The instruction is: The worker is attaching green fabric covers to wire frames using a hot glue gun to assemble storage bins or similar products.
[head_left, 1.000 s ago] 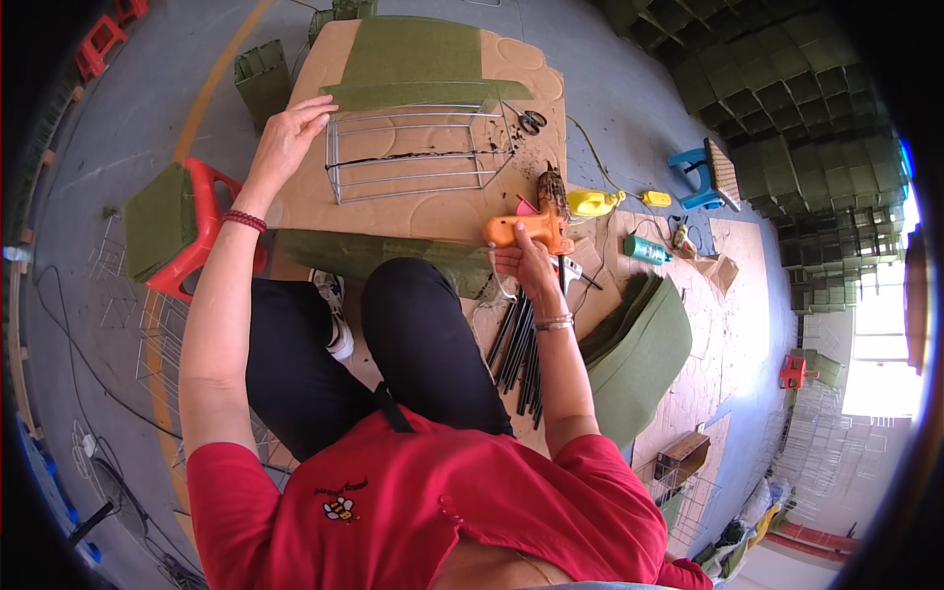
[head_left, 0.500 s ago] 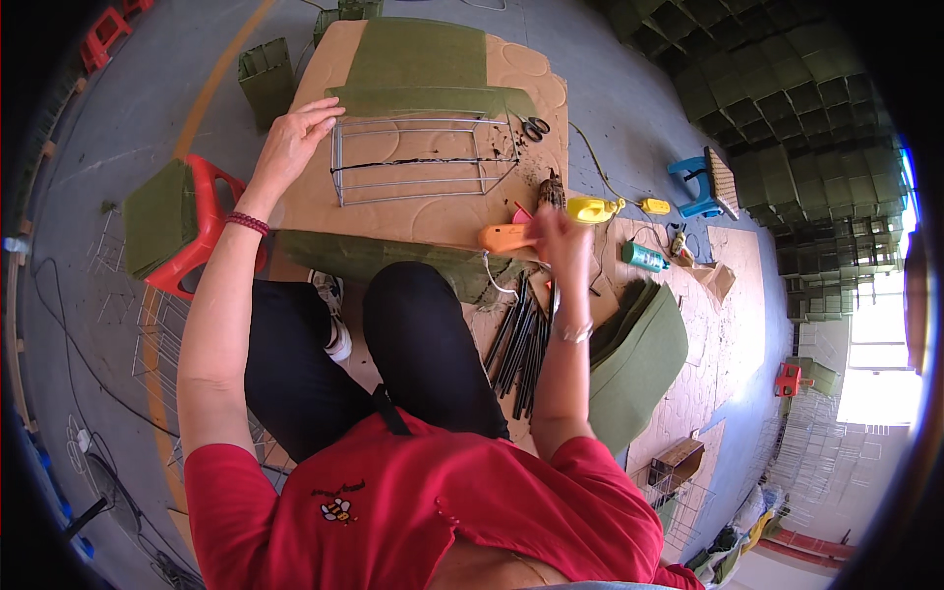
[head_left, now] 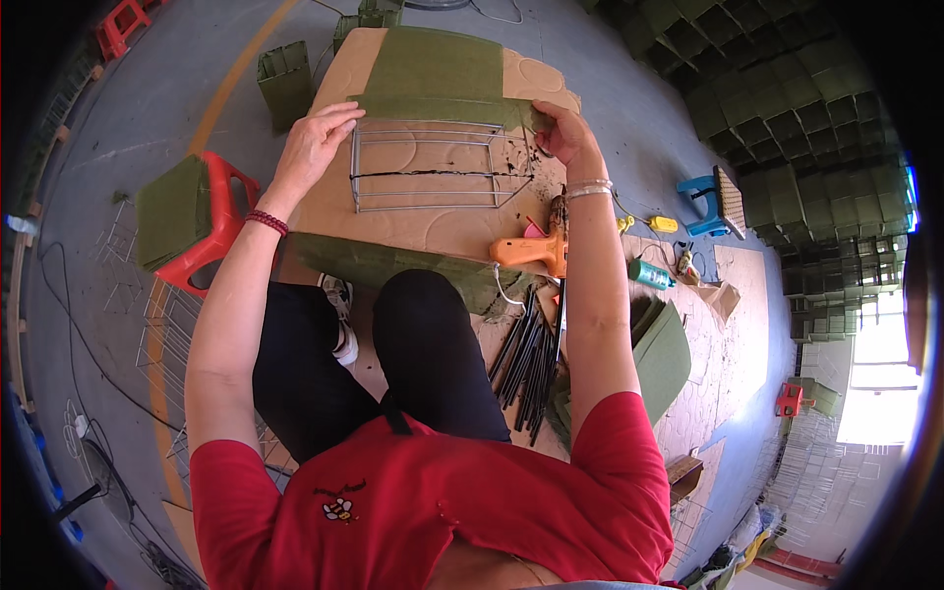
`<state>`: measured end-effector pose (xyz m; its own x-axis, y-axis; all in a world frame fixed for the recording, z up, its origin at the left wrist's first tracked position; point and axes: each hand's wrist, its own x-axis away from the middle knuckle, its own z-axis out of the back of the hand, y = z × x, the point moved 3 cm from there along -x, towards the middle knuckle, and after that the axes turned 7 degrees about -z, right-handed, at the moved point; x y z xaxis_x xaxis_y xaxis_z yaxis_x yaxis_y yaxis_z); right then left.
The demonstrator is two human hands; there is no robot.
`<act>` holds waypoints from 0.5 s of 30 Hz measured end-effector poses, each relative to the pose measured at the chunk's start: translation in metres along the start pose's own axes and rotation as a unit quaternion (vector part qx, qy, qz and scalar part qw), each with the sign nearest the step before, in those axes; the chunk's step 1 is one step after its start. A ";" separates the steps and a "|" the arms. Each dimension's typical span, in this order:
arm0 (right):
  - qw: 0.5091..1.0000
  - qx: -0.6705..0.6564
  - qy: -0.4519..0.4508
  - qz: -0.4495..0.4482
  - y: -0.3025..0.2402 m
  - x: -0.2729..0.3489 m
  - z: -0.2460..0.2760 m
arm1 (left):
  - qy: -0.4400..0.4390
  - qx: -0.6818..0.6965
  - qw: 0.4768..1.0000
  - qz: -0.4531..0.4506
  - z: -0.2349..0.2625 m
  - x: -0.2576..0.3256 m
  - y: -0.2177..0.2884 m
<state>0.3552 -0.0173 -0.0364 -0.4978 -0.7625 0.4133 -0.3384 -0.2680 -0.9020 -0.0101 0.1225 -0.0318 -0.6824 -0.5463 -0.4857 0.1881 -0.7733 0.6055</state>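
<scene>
A green fabric sheet (head_left: 433, 64) lies on the cardboard, its near strip running along the top bar of a metal wire frame (head_left: 423, 175). At the strip's left end, my left hand (head_left: 317, 143) pinches the fabric by the frame's corner with fingertips and thumb. My right hand (head_left: 567, 136) grips the strip's right end between thumb and fingers. A line of black glue crosses the frame's middle wire. An orange glue gun (head_left: 521, 253) with a white cord rests near my right forearm, beside several black glue sticks (head_left: 526, 354).
Cut green sheets (head_left: 661, 362) are stacked at the right, beside a green bottle (head_left: 651, 274). A red stool (head_left: 221, 221) bearing green sheets stands left. A blue stool (head_left: 698, 205) is at the right. Green fabric boxes (head_left: 787, 98) are piled along the far right.
My right hand has let go of the glue gun and moved up to the right end of the fabric strip. The left hand stays at the left end.
</scene>
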 end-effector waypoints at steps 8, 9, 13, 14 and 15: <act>1.000 -0.006 -0.016 -0.002 0.033 0.051 0.017 | 0.011 -0.010 0.994 -0.104 0.017 0.015 0.017; 1.000 -0.007 -0.008 -0.009 0.038 0.055 0.020 | 0.011 -0.007 0.994 -0.109 0.018 0.019 0.017; 0.999 0.035 -0.003 0.022 0.047 0.064 0.022 | 0.039 -0.044 0.986 -0.153 0.016 0.031 0.020; 0.999 0.040 0.011 0.030 0.047 0.066 0.023 | 0.041 -0.038 0.987 -0.148 0.015 0.033 0.020; 0.998 0.040 0.012 0.043 0.048 0.067 0.023 | 0.044 -0.032 0.988 -0.143 0.014 0.036 0.021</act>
<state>0.3237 -0.0944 -0.0549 -0.5411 -0.7711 0.3355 -0.2286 -0.2491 -0.9411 -0.0402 0.0914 -0.0280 -0.6503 -0.3253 -0.6865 0.0422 -0.9177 0.3950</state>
